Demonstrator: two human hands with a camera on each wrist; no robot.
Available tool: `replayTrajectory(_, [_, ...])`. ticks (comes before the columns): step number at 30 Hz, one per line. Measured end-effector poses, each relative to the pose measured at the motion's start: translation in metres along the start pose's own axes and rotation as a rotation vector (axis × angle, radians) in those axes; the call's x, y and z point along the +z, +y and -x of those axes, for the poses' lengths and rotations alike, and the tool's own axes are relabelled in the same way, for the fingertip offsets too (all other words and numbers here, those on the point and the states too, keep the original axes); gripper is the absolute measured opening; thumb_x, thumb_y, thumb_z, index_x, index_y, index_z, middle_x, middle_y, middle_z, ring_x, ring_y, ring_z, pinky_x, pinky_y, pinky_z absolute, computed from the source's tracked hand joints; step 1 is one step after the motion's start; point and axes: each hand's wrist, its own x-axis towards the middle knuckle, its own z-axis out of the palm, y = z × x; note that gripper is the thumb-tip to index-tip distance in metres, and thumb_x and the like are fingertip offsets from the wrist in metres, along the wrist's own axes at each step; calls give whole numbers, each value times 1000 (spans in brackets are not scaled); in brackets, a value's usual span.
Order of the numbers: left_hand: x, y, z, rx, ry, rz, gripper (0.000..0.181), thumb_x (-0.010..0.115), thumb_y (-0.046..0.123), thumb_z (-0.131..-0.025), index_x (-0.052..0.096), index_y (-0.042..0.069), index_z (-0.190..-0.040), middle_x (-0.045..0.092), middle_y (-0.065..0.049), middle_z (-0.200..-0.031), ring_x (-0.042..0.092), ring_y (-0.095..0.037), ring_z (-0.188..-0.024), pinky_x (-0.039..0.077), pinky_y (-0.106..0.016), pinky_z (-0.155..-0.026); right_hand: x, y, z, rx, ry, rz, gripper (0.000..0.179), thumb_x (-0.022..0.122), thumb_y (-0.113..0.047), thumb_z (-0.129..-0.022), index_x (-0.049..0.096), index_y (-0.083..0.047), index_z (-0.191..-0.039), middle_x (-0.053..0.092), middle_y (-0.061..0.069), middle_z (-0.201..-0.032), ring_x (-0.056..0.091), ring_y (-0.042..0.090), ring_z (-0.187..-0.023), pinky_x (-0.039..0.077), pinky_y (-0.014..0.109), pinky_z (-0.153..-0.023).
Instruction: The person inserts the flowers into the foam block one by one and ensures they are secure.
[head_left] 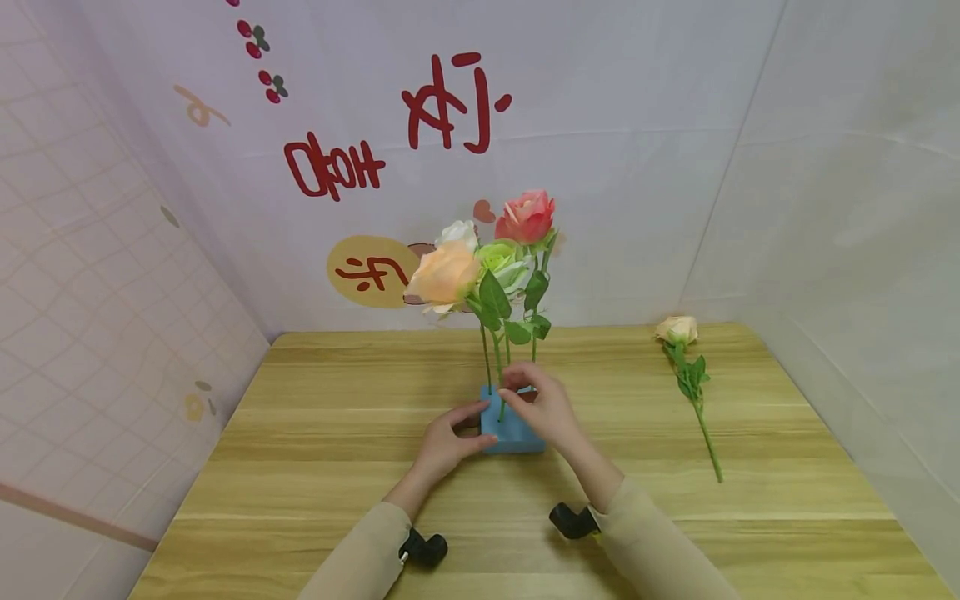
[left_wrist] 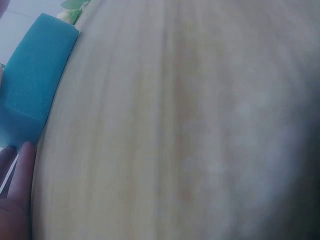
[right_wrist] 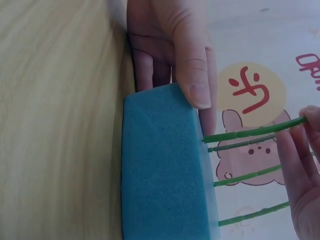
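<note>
Mid-table, the left hand (head_left: 448,440) clasps the blue floral foam block (head_left: 510,429) by its side, while the right hand (head_left: 542,406) pinches one rose stem (right_wrist: 252,132) low down (best there: thin, bendy stems; light, crumbly-looking foam).

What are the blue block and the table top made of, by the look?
Blue block: looks like floral foam, matte with a fine grainy, porous face; the green stems stick straight into it. Table top: wood or wood-look laminate, light plank grain with a faint sheen; which one cannot be told.
</note>
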Motion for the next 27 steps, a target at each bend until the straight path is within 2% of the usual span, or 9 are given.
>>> replayTrajectory(3, [-1, 0, 1, 2, -3, -3, 57, 85, 23, -82, 64, 20, -135, 64, -9, -126, 63, -25, -112, 57, -28, -82, 2, 9, -1, -6, -8, 4, 22, 76, 0, -86, 66, -3, -106, 68, 6, -92, 66, 21, -84, 58, 29, -69])
replayTrajectory(10, [-1, -1, 0, 17, 0, -26, 57, 84, 26, -82, 65, 21, -134, 64, -7, -125, 62, -24, -113, 56, -29, -85, 6, 9, -1, 26, -23, 18, 26, 77, -3, -86, 66, -4, -110, 68, 6, -93, 66, 24, -85, 58, 31, -69])
replayTrajectory(15, [-1, -2, -1, 19, 7, -23, 57, 84, 24, -82, 64, 17, -134, 64, -9, -126, 63, -26, -112, 57, -29, -82, 8, 12, -1, 15, -37, 5, 29, 77, -2, -85, 66, -2, -111, 68, 10, -94, 66, 29, -84, 58, 35, -68])
replayTrajectory(19, [0, -1, 0, 22, 11, -14, 57, 84, 18, -82, 64, 13, -135, 64, -12, -127, 62, -29, -113, 57, -28, -81, 7, 13, -1, 24, -50, 6, 26, 77, -5, -86, 67, -7, -110, 68, 5, -93, 66, 22, -84, 58, 31, -69])
replayTrajectory(22, [0, 10, 4, 38, 5, -5, 55, 83, 13, -83, 63, 6, -134, 63, -17, -127, 62, -34, -112, 57, -28, -81, 6, 13, -1, 26, -64, 7, 24, 76, -7, -88, 67, -11, -110, 68, 1, -93, 65, 17, -85, 58, 29, -70])
replayTrajectory(27, [-2, 33, 12, 46, -9, -4, 54, 81, 10, -84, 61, 0, -134, 62, -20, -126, 61, -37, -113, 56, -27, -82, 5, 15, 0, 21, -86, 13, 21, 74, -7, -89, 67, -11, -109, 67, 0, -92, 65, 17, -85, 58, 30, -70])
